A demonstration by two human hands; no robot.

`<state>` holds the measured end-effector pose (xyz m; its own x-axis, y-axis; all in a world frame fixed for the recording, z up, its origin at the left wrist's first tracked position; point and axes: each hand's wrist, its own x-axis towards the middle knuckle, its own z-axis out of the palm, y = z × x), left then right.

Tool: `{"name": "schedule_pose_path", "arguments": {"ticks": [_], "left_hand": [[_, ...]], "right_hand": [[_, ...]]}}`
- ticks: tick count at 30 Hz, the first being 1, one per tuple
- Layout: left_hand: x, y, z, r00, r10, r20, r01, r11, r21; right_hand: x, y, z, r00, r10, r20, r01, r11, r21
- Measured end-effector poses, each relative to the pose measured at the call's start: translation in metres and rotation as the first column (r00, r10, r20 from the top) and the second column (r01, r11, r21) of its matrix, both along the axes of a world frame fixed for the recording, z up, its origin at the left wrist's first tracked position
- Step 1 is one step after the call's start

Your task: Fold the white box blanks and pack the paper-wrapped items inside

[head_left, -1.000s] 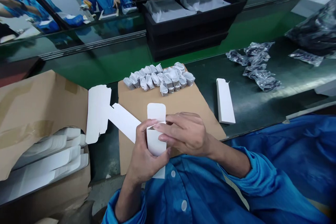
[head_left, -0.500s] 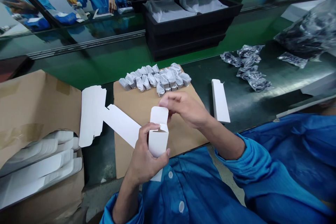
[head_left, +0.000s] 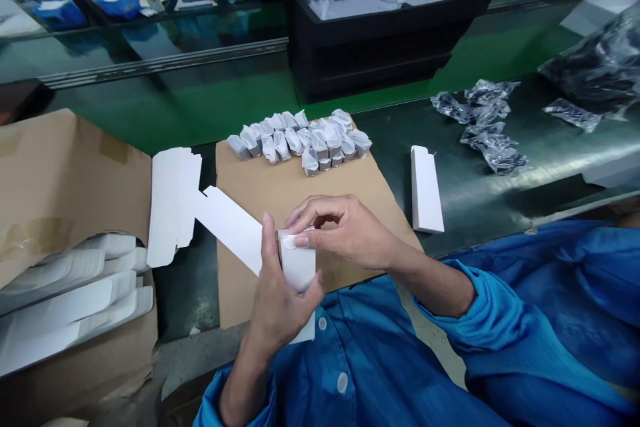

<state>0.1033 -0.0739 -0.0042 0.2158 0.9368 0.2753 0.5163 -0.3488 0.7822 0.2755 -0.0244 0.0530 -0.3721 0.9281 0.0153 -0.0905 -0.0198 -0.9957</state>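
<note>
My left hand (head_left: 277, 297) is wrapped round a small white carton box (head_left: 297, 267), held upright in front of my chest. My right hand (head_left: 345, 230) rests on the box's top end, its fingers pressing the top flap down flat. Both hands are over a brown cardboard sheet (head_left: 280, 193). At the far edge of that sheet lies a cluster of several small items wrapped in grey film (head_left: 300, 141).
Flat white carton blanks (head_left: 173, 203) lie left of the sheet, and more fill a brown cardboard box (head_left: 65, 307) at the left. One finished white box (head_left: 427, 189) lies to the right. Crumpled plastic bags (head_left: 487, 123) and a black tray (head_left: 380, 47) sit beyond. Other people in blue work at the far side.
The box's top flap stood up open before; my right hand has come back down onto it and folded it shut. My left hand kept hold of the box.
</note>
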Motion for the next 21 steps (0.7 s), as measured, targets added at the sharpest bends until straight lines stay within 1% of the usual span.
{"name": "schedule_pose_path", "arguments": {"ticks": [2,3,7,10,14,18,20,21], "left_hand": [[-0.004,0.002,0.005,0.995,-0.018,-0.101,0.021,0.999,0.028],[-0.005,0.002,0.007,0.992,-0.03,-0.126,0.034,0.999,0.035],[-0.005,0.003,0.008,0.992,-0.037,-0.122,0.042,0.998,0.037],[-0.003,0.004,0.006,0.991,-0.049,-0.122,0.051,0.999,0.012],[-0.001,0.005,0.005,0.984,-0.075,-0.164,0.076,0.997,0.002],[0.001,0.007,0.007,0.976,-0.084,-0.199,0.083,0.996,-0.01],[0.001,0.007,0.006,0.979,-0.091,-0.18,0.091,0.996,-0.008],[0.001,0.007,0.005,0.983,-0.089,-0.158,0.09,0.996,-0.001]], "right_hand": [[-0.001,-0.001,-0.003,1.0,-0.01,-0.005,0.01,1.0,0.014],[-0.001,-0.001,-0.005,0.999,-0.024,-0.026,0.024,1.0,0.01],[-0.003,-0.002,-0.014,0.99,-0.085,-0.113,0.082,0.996,-0.029],[-0.005,-0.006,-0.016,0.986,-0.132,-0.106,0.131,0.991,-0.018],[-0.007,-0.01,-0.017,0.978,-0.2,-0.065,0.203,0.978,0.047],[-0.004,-0.011,-0.017,0.973,-0.218,-0.071,0.224,0.972,0.077],[-0.003,-0.012,-0.018,0.978,-0.205,-0.044,0.209,0.965,0.156],[-0.003,-0.014,-0.02,0.98,-0.196,-0.025,0.197,0.955,0.224]]}}
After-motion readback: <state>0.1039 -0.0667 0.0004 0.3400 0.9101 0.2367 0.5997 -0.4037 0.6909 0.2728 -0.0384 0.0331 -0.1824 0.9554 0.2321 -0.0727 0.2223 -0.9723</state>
